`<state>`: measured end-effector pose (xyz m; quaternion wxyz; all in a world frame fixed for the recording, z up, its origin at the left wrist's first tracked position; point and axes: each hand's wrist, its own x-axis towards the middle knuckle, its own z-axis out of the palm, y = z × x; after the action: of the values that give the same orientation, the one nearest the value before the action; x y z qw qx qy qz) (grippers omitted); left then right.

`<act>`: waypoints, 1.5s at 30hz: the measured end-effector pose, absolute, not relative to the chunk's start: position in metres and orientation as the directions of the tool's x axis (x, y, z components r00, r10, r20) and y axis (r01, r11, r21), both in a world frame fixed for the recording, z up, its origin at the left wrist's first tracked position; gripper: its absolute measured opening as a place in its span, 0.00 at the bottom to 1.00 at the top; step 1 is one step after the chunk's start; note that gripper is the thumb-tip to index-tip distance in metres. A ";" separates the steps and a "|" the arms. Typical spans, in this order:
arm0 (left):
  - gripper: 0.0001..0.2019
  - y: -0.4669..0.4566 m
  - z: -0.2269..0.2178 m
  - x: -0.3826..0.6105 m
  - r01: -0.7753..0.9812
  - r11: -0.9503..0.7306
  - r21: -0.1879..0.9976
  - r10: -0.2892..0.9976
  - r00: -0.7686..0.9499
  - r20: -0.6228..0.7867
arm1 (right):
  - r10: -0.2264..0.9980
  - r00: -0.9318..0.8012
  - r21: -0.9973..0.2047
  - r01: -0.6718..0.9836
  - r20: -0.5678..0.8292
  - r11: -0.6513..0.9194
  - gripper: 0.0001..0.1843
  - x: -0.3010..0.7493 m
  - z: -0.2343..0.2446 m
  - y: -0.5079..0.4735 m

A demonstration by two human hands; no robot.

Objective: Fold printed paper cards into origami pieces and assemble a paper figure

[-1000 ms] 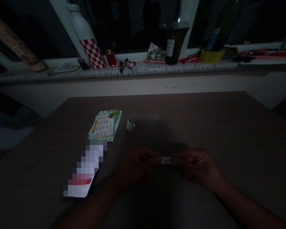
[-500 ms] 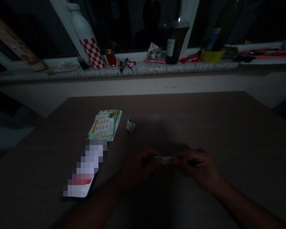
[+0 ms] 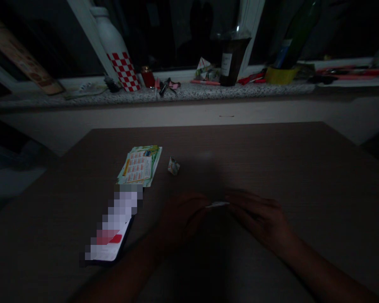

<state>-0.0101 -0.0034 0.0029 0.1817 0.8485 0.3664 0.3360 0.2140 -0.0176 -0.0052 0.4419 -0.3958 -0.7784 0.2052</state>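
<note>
A small folded strip of paper (image 3: pixel 217 204) spans the gap between my two hands, seen nearly edge-on as a thin pale line. My left hand (image 3: pixel 186 214) pinches its left end. At the other end, my right hand (image 3: pixel 260 212) has it between thumb and fingers. Dim light and shadow hide the details of the fingertips. Beyond my left hand, a small folded paper piece (image 3: pixel 173 166) rests on the table. To its left lies a stack of printed cards (image 3: pixel 139 166) in green and white.
A lit phone (image 3: pixel 113 235), partly pixelated, lies on the brown table (image 3: pixel 271 155) left of my hands. Along the granite sill (image 3: pixel 189 90) stand a red-checked white bottle (image 3: pixel 123 63), a dark cup (image 3: pixel 232 59), a yellow tape roll (image 3: pixel 281 75) and a green bottle (image 3: pixel 303 33).
The paper strip has tilted from showing its printed face to nearly edge-on, and sits slightly higher. The fingers of my right hand have straightened somewhat. The cards and folded piece have stayed put.
</note>
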 end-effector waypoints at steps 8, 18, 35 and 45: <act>0.08 -0.008 0.001 -0.001 0.413 -0.757 0.507 0.642 0.618 0.454 | 0.638 -0.409 -0.532 0.353 0.652 0.770 0.14 0.204 -0.002 -0.020; 0.12 -0.011 0.000 0.004 0.365 -0.773 0.519 0.603 0.678 0.420 | 0.648 -0.453 -0.585 0.292 0.612 0.756 0.08 0.204 0.004 -0.021; 0.07 -0.007 0.011 -0.007 0.378 -0.570 0.729 0.787 0.507 0.352 | 0.751 -0.361 -0.686 0.315 0.553 0.656 0.08 0.231 0.006 -0.013; 0.05 -0.014 0.009 0.002 0.390 -0.282 0.877 0.924 0.356 0.139 | 0.809 -0.320 -0.753 0.309 0.492 0.581 0.05 0.218 -0.001 -0.018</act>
<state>0.0022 -0.0140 0.0094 0.3916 0.7243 0.4536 0.3411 0.2175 -0.0181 -0.0013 0.4540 -0.3658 -0.7643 0.2756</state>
